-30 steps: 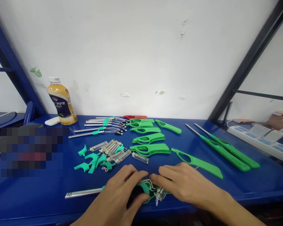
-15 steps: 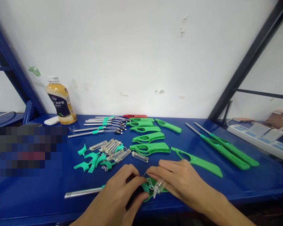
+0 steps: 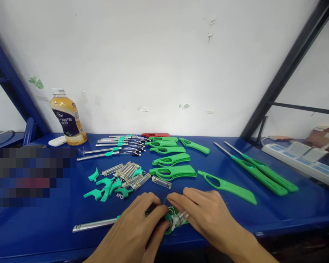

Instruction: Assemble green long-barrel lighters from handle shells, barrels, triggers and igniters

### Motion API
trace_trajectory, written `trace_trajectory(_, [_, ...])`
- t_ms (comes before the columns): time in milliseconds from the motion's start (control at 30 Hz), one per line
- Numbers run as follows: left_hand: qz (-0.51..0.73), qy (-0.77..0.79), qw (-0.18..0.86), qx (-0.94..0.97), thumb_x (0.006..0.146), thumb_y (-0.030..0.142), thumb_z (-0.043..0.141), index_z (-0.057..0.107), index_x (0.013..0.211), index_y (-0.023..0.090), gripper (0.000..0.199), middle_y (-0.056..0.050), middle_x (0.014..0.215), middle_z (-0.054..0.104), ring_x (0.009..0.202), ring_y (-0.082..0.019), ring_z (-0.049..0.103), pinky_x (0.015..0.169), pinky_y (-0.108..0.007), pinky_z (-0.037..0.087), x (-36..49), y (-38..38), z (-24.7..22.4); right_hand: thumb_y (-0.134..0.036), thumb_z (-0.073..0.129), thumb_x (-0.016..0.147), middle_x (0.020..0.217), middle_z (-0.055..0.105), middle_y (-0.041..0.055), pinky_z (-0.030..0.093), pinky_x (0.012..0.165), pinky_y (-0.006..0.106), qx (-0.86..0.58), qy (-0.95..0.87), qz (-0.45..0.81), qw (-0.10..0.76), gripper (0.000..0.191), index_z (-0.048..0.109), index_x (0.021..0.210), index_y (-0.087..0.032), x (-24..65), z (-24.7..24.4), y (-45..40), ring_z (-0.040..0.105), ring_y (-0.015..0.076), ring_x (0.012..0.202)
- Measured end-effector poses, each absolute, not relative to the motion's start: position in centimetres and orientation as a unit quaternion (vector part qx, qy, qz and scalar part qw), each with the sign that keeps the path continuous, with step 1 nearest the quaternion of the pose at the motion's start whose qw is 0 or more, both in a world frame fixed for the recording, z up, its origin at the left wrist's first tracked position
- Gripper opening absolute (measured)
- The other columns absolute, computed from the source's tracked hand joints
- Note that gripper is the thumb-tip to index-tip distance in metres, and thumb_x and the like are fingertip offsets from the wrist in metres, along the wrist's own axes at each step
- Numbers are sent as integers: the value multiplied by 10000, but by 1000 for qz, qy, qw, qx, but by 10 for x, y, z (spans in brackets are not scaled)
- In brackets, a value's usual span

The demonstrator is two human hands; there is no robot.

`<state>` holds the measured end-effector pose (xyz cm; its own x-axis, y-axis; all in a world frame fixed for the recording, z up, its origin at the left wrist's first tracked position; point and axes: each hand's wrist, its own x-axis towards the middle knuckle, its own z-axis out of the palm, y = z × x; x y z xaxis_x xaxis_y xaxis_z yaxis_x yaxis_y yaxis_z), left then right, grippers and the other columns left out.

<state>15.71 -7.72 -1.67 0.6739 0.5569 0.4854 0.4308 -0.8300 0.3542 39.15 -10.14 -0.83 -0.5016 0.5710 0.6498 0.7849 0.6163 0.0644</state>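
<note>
The left hand [image 3: 142, 219] pinches a teal trigger [image 3: 167, 217] over a sideways-lying green lighter casing [image 3: 176, 210]; the right hand [image 3: 207, 212] (nearer the casing's handle end) grips a clear fuel tank [image 3: 182, 218].

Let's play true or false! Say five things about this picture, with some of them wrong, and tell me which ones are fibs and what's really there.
1. The bottle has a white cap. True.
2. The bottle is lying flat on its side. False: it is standing up.
3. The left hand and the right hand are close together near the front of the blue table. True.
4. All the handle pieces are green. False: a red piece lies at the back, near the wall.
5. A silver metal tube pokes out to the left of the left hand. True.
</note>
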Motion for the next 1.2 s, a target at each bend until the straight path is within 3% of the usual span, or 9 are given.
trace_trajectory(333, [341,344,111,867,1046,144,520,625,1034,247,148,12,862,715,730,-175,720,594,-264,510,177,-61,-15,-258,435,1190,734,618,-38,284,527,330,-402,-846,-182,298,292,711,1115,-202,395,-9,-103,582,130,597])
trace_trajectory(500, [346,329,100,873,1055,151,490,681,962,231,227,-16,904,694,743,-182,715,630,-288,540,180,-60,-17,-275,374,1203,747,677,-25,307,527,322,-415,-843,-179,292,361,721,1124,-219,396,-5,-107,643,124,615])
trace_trajectory(633, [365,308,92,874,1067,129,490,696,1023,224,231,-24,954,714,821,-191,734,703,-303,584,179,-60,-22,-395,418,1173,1081,810,46,492,675,298,-470,-832,-134,263,313,637,1352,-260,401,4,-118,795,186,909])
trace_trajectory(733, [374,288,85,878,1068,106,505,694,1127,239,239,-20,1015,738,869,-196,740,747,-314,599,177,-61,-24,-428,500,1128,1290,779,81,580,802,352,-505,-823,-102,237,353,539,1445,-279,407,10,-125,792,253,1090])
trace_trajectory(967, [373,265,79,886,1078,83,491,679,1191,246,273,-8,1002,719,871,-187,712,734,-306,596,175,-64,-20,-330,563,1098,1265,731,61,571,747,364,-531,-827,-53,177,345,469,1422,-260,412,8,-125,772,228,887])
trace_trajectory(1200, [371,260,66,889,1077,80,484,655,1225,243,279,-16,1006,711,878,-204,689,749,-340,592,174,-65,-19,-369,383,1189,1072,746,16,505,645,327,-522,-830,-33,195,201,531,1279,-266,413,11,-126,745,191,751])
